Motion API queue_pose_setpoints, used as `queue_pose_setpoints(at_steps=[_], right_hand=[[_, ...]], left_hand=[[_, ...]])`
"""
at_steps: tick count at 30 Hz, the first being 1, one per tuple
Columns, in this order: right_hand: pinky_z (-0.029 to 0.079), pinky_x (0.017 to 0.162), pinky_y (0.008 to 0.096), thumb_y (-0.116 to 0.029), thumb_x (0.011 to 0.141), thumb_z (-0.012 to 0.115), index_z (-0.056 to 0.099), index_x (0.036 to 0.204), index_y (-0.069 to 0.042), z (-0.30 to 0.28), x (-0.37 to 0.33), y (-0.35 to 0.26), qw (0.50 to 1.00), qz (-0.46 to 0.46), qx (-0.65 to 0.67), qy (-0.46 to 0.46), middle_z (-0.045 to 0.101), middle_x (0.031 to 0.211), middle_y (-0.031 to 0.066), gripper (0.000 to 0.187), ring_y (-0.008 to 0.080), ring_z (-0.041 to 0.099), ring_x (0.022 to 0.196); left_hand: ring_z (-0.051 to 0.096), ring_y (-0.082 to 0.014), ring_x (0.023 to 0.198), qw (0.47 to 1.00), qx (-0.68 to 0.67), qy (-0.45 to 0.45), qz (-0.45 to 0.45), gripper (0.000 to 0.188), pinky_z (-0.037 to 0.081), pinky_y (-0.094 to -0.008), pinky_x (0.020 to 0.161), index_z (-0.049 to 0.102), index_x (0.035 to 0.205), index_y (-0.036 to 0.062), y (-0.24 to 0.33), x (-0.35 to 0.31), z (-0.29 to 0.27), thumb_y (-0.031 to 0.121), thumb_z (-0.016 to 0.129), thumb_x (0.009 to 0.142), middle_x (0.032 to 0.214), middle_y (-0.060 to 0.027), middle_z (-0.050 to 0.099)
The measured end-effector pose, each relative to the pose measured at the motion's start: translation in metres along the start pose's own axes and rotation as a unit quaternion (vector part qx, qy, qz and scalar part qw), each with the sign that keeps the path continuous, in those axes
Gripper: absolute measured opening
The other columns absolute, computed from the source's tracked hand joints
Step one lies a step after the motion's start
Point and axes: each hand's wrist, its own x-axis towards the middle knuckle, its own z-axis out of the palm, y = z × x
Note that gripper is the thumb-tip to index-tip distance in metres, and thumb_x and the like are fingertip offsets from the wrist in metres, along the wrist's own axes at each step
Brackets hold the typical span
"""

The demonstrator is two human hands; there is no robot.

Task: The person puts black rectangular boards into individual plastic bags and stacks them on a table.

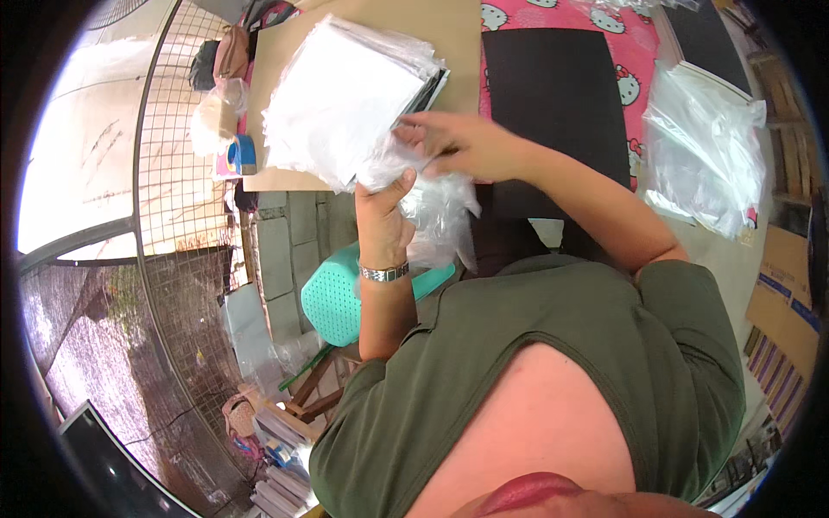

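A thick stack of white sheets in clear plastic sleeves [332,104] is tilted over the brown board, with a dark edge showing at its right side. My left hand [386,211], wearing a metal watch, grips the stack's near corner; its thumb is on top and the other fingers are hidden beneath. My right hand [462,145] reaches in from the right with bent fingers at the same corner, closed on the loose plastic of a sleeve. Crumpled clear plastic [440,216] hangs below my hands.
A brown board [458,52] and a black board [557,104] lie on a pink patterned cloth [637,52]. Clear plastic bags [704,147] are piled at the right. A blue tape roll [243,154] stands at the left edge. Below is a green plastic chair [331,298]; wire mesh [186,112] runs along the left.
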Motion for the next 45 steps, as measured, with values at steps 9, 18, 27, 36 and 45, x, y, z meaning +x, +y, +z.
queue_pose_setpoints(at_steps=[9,18,27,36,45], right_hand=[[0.044,0.071,0.0226,-0.009,0.080,0.063,0.058,0.094,-0.001,-0.033,-0.061,-0.038,0.976,0.063,0.149,0.145,0.060,0.082,0.0023,0.017,0.0091,0.055,0.077],[0.040,0.064,0.0216,-0.013,0.086,0.059,0.059,0.086,-0.002,-0.021,-0.077,-0.038,0.950,0.109,0.154,0.249,0.055,0.072,-0.0008,0.012,0.0051,0.047,0.067],[0.041,0.059,0.0206,-0.014,0.084,0.060,0.063,0.083,0.000,-0.053,-0.073,-0.030,0.940,0.080,-0.076,0.323,0.059,0.073,0.0000,0.014,0.0044,0.051,0.066],[0.042,0.061,0.0219,-0.018,0.089,0.053,0.062,0.088,-0.005,-0.017,-0.083,-0.052,0.948,0.158,0.181,0.208,0.058,0.074,-0.0012,0.016,0.0038,0.049,0.066],[0.046,0.071,0.0255,-0.018,0.089,0.054,0.062,0.089,-0.003,-0.079,-0.117,-0.052,0.934,0.021,0.243,0.263,0.060,0.082,0.0010,0.017,0.0074,0.055,0.077]], left_hand=[[0.061,-0.0206,0.088,0.999,0.044,-0.014,-0.012,0.025,0.046,-0.0302,0.082,0.059,0.097,-0.0069,-0.016,0.000,0.045,-0.011,0.058,0.072,0.095,-0.0141,0.064],[0.059,-0.0118,0.077,0.942,0.294,0.044,0.158,0.018,0.046,-0.0247,0.071,0.062,0.088,-0.0009,-0.023,-0.009,0.064,-0.007,0.066,0.071,0.085,-0.0073,0.065],[0.057,-0.0106,0.079,0.995,0.088,-0.009,0.052,0.028,0.045,-0.0227,0.070,0.056,0.096,-0.0016,-0.028,-0.005,0.072,-0.006,0.068,0.071,0.093,-0.0073,0.062],[0.058,-0.0153,0.088,0.993,-0.004,-0.057,-0.100,0.027,0.047,-0.0295,0.079,0.054,0.108,0.0002,-0.041,0.001,0.046,0.013,0.059,0.084,0.100,-0.0078,0.060],[0.056,-0.0133,0.092,0.972,0.150,-0.106,-0.147,0.032,0.048,-0.0310,0.078,0.051,0.111,0.0032,-0.037,-0.022,0.052,0.024,0.057,0.087,0.092,-0.0046,0.059]])
